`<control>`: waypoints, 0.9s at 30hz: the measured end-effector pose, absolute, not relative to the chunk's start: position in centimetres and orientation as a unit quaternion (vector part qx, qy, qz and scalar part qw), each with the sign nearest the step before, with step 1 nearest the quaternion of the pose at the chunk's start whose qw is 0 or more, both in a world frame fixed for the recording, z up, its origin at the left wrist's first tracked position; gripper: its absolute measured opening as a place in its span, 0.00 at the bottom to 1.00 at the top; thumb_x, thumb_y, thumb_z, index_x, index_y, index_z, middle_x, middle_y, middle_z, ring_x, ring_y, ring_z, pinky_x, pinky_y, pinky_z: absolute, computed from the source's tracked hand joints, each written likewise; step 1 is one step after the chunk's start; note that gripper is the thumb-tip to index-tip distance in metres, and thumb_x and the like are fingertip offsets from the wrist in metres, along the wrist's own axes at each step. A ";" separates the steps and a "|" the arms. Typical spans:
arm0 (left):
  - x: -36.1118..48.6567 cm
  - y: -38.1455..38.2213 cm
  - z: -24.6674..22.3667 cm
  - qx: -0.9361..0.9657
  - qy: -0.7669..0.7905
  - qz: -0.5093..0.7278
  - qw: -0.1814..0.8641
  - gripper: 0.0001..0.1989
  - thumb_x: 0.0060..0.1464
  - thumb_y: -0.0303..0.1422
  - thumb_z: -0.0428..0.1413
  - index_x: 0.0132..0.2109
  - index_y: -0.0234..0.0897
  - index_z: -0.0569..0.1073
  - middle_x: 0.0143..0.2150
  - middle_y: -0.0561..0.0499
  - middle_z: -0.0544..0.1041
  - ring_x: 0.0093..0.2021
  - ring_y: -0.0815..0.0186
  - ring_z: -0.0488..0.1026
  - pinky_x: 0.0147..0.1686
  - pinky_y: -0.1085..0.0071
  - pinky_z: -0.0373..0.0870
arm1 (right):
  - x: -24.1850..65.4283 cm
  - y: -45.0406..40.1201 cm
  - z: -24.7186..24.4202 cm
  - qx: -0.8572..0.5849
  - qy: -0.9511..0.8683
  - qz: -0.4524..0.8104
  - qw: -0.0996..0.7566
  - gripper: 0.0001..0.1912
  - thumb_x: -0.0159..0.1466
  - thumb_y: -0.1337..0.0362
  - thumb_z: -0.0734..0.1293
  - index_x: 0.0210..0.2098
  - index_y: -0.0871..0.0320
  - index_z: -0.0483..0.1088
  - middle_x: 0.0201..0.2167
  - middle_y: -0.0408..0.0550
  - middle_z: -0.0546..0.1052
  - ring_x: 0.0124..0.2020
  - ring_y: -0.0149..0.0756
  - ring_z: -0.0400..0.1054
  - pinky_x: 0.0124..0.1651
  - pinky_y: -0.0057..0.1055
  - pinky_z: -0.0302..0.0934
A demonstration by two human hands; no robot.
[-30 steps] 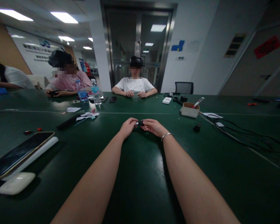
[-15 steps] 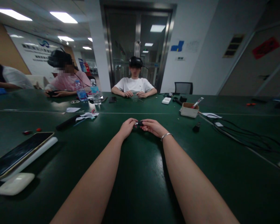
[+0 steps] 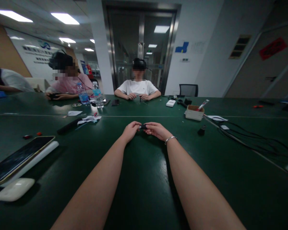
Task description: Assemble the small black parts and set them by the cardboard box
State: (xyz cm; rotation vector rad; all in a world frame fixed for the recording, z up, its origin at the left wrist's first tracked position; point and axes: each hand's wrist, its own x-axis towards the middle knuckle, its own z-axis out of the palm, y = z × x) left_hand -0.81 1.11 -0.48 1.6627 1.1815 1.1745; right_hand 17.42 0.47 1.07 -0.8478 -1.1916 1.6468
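Over the middle of the green table, my left hand [image 3: 131, 131] and my right hand [image 3: 156, 131] meet at a small black piece with a silvery end [image 3: 143, 126]. The fingertips of my left hand pinch its silvery end. Its dark body is between the thumb and fingers of my right hand, which has a silver bangle [image 3: 171, 139] at the wrist. My fingers partly cover the piece, and its exact kind is too small to tell. To the right, a dark small block with a metal tip [image 3: 202, 130] stands on the table.
A phone [image 3: 21, 158] on a white box and a white rounded case [image 3: 15, 189] lie at left. Two bottles [image 3: 98, 97] stand farther back. A small open box [image 3: 194, 113] and black cables [image 3: 254, 134] are at right. A person [image 3: 138, 86] sits opposite.
My hands keep nearly the same place and grip on the black piece. Across the table, the clear thing between the person's hands no longer shows, and a small dark thing shows at their fingers.
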 end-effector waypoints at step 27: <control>-0.8 1.1 -0.6 0.652 0.452 0.472 0.383 0.11 0.50 0.30 0.51 0.40 0.35 0.74 0.34 0.50 0.75 0.32 0.68 0.70 0.35 0.72 0.64 | 17.4 0.6 1.0 -0.347 -0.487 0.664 0.450 0.07 0.59 0.77 0.67 0.38 0.67 0.72 0.25 0.52 0.76 0.23 0.28 0.71 0.26 0.22 0.68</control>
